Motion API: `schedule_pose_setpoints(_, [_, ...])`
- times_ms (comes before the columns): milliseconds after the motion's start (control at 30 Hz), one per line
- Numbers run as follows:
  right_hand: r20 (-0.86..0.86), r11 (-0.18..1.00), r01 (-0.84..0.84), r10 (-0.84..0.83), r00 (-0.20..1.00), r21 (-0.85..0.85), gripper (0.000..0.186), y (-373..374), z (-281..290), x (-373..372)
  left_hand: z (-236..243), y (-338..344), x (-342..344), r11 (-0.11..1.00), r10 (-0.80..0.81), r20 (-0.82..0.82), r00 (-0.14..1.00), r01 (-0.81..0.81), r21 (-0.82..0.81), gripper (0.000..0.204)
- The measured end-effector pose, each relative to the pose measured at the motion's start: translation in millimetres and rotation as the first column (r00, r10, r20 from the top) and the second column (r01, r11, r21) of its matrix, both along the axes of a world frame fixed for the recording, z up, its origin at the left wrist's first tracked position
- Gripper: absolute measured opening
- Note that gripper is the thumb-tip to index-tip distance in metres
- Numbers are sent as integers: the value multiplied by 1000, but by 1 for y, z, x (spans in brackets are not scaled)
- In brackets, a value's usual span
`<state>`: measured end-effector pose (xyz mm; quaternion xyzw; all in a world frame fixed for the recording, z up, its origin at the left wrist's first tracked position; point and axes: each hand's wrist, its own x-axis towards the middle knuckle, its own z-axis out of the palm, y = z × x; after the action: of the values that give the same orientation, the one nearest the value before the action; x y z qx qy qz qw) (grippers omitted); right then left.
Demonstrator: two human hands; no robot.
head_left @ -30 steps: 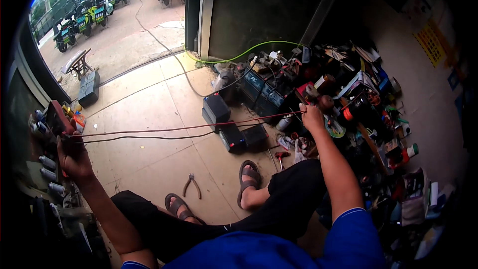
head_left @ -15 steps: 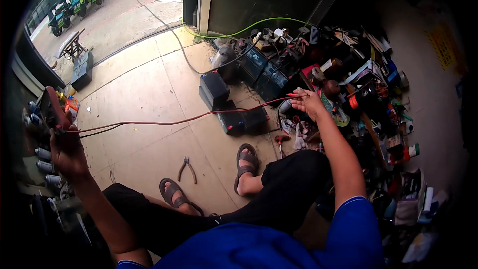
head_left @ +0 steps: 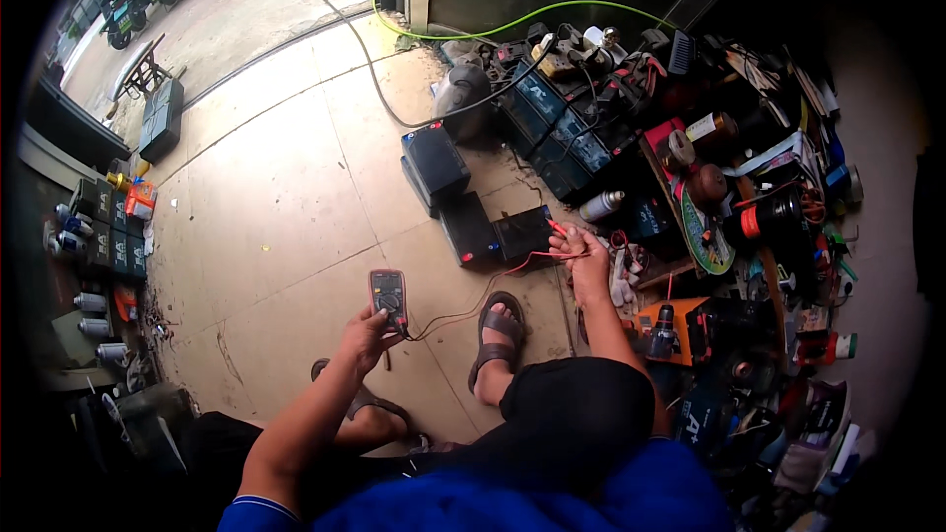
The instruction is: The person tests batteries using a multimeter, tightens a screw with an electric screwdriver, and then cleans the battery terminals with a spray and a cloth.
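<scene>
My left hand (head_left: 363,339) is closed round the lower end of a multimeter (head_left: 387,294) with a red rim, its face and dial turned up. A red and a dark test lead (head_left: 455,316) run from the meter toward my right hand (head_left: 585,264). That hand pinches a red test probe (head_left: 557,229) just beside a black battery (head_left: 522,235); whether the tip touches it I cannot tell. Another black battery (head_left: 467,227) lies against it, with a further battery (head_left: 439,160) just beyond. Pliers on the floor are mostly hidden behind my left hand.
On the right spreads a heap of tools and parts, with a cordless drill (head_left: 662,333), a spray can (head_left: 601,205) and large batteries (head_left: 557,123). A grey cable (head_left: 367,79) and a green hose (head_left: 512,24) cross the doorway. Boxed batteries (head_left: 116,227) stand at left.
My left hand has brought the multimeter from the far left in to the middle. My right hand has moved lower and nearer the batteries with the probe. The stretched leads now hang slack.
</scene>
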<state>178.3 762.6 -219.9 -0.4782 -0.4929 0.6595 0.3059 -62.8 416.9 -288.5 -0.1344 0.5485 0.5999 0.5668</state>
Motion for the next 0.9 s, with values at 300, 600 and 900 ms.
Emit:
schedule_pose_setpoints(300, [-87,992,-116,111,990,-55,37,-39,-12,26,-124,27,33,987,108,-33,994,-111,-114,42])
schedule_pose_setpoints(600, [-242,897,-409,365,899,-168,29,-59,-4,14,-8,123,46,776,-510,-858,54,460,-432,76])
schedule_pose_setpoints(900, [-173,781,-560,533,828,-276,30,-59,11,33,-5,153,92,831,-373,-920,118,484,-274,18])
